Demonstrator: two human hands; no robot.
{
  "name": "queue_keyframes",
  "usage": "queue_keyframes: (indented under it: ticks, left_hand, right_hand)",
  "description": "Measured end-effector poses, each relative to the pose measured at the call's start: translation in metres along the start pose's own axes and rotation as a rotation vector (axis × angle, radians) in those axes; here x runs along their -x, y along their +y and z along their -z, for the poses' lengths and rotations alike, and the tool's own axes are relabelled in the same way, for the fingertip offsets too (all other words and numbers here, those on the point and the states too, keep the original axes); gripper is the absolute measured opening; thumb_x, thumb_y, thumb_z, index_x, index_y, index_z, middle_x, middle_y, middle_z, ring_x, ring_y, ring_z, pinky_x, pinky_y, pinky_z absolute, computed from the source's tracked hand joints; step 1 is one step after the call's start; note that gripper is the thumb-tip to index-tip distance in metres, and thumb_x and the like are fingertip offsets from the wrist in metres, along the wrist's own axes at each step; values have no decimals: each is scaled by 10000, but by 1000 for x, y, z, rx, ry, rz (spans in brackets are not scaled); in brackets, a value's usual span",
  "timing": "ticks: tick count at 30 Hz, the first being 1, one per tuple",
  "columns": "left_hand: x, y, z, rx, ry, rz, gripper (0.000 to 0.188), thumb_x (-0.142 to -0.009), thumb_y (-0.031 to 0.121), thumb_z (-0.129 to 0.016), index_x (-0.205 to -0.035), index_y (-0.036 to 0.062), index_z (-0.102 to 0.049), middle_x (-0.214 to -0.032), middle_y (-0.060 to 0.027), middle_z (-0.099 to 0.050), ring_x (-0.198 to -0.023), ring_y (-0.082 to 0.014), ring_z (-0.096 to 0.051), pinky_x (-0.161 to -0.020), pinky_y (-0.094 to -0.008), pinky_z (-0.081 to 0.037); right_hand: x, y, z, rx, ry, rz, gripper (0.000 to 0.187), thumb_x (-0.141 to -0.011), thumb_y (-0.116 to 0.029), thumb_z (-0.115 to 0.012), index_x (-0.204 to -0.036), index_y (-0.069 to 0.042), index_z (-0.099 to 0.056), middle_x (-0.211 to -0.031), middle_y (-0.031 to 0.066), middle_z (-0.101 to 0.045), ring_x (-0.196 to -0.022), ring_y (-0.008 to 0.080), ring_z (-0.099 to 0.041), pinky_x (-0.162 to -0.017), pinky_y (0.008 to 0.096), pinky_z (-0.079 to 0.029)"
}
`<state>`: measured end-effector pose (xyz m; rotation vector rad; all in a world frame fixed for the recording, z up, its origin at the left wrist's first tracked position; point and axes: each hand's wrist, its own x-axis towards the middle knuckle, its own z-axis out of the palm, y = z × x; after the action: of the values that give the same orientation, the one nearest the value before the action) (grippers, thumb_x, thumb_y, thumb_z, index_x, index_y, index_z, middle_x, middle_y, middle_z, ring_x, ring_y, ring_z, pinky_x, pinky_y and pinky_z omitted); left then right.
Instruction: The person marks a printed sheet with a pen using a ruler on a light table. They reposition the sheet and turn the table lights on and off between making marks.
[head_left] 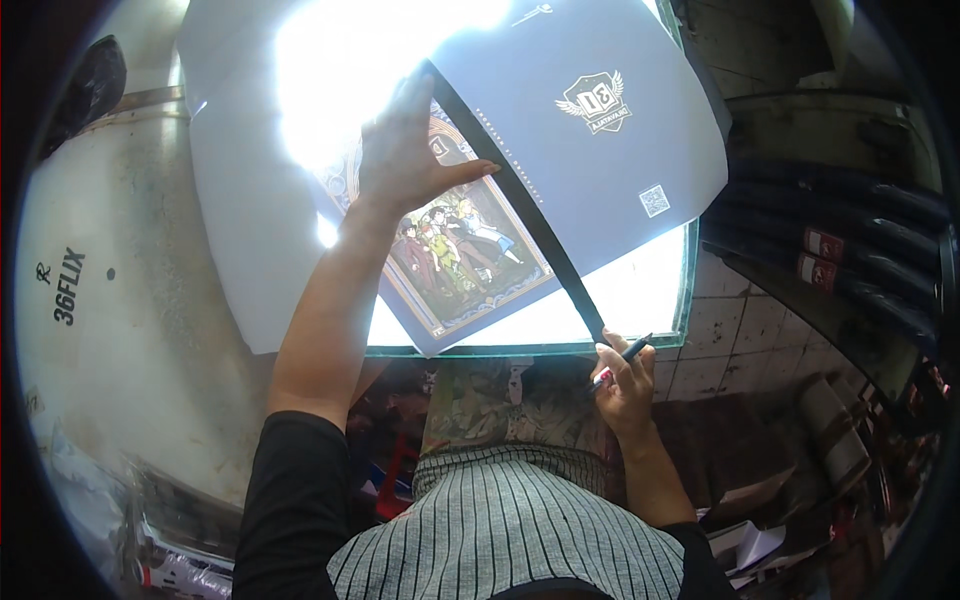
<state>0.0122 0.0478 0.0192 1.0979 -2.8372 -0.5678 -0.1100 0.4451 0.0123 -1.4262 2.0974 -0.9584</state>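
A large blue printed sheet lies on a lit glass light table. It bears a winged shield emblem, a square code and an illustrated panel of cartoon figures. A black straight strip like a ruler runs diagonally across the sheet. My left hand lies stretched over the panel, thumb spread onto the strip and fingertips by its far end. At the strip's near end, my right hand is closed around a dark pen, its fingers touching the strip.
A pale surface with printed marks stretches along the left. Bright glare washes out the sheet's upper left. Dark rolled or stacked items lie at the right, above a tiled floor. Clutter and a loose white paper sit lower right.
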Motion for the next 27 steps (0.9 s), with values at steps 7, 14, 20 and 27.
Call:
queue_keyframes:
  ticks: [7, 14, 20, 27]
  left_hand:
    - [2, -4, -4, -18, 15, 5, 1275, -665, 852, -698, -1547, 29, -284, -1596, -232, -284, -1514, -400, -207, -1210, -619, -148]
    - [0, -4, -5, -19, 18, -10, 1275, -671, 858, -687, -1547, 27, -278, -1596, -235, -283, -1516, -400, -202, -1209, -623, -142]
    - [0, 1, 3, -20, -8, 19, 1286, -658, 846, -708, -1538, 8, -286, -1588, -245, -294, -1507, -411, -219, -1208, -614, -154]
    - [5, -13, -17, -160, 104, -41, 1346, -617, 881, -695, -1528, -34, -317, -1600, -253, -297, -1505, -408, -233, -1222, -571, -145]
  right_hand:
    - [2, 4, -2, -57, 5, -24, 565, -702, 103, -688, -1221, -118, -647, -1259, 138, -690, -1000, 274, -576, -832, 386, -492]
    - [1, 3, -1, -34, -7, -32, 514, -713, 99, -687, -1180, -111, -649, -1253, 139, -692, -1007, 278, -581, -837, 389, -492]
    - [-2, 0, 0, 22, -7, 3, 450, -728, 91, -673, -1131, -108, -643, -1231, 143, -699, -990, 308, -595, -842, 411, -492]
    - [1, 0, -4, 41, 24, 23, 423, -753, 93, -655, -1124, -109, -623, -1222, 170, -695, -964, 317, -603, -813, 425, -503]
